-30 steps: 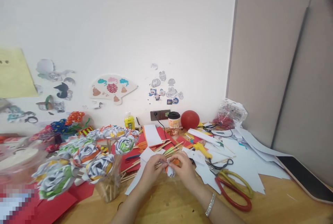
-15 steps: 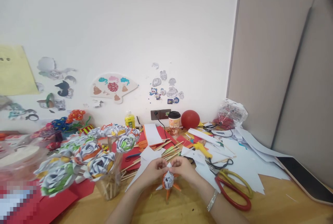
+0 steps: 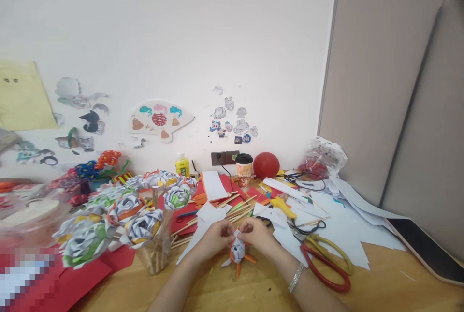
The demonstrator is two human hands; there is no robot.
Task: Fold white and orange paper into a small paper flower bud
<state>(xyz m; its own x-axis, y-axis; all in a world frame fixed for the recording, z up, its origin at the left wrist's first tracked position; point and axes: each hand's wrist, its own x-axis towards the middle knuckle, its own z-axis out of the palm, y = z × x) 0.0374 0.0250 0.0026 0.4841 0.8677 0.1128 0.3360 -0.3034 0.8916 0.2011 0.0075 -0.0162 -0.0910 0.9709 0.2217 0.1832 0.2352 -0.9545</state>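
Near the table's front middle, a small folded paper flower [image 3: 238, 250] in white and orange has pointed strips spreading out from its lower side. My left hand [image 3: 218, 238] pinches its upper tip from the left. From the right, my right hand [image 3: 256, 234] pinches the same tip, its fingertips close to those of the left. A silvery bracelet [image 3: 296, 277] circles my right wrist. The exact fold between the fingertips is too small to make out.
Left stands a cup of finished paper flowers [image 3: 154, 256]. Thin wooden sticks [image 3: 241, 211] and white paper lie behind my hands. Right are red-handled scissors [image 3: 326, 273], a yellow glue gun [image 3: 283, 207] and a phone [image 3: 426, 244]. A lidded cup [image 3: 244, 171] and red balloon [image 3: 266, 165] stand behind.
The view has shifted slightly, so things appear a little further right. Both hands still pinch the flower's tip; the flower looks slightly turned.
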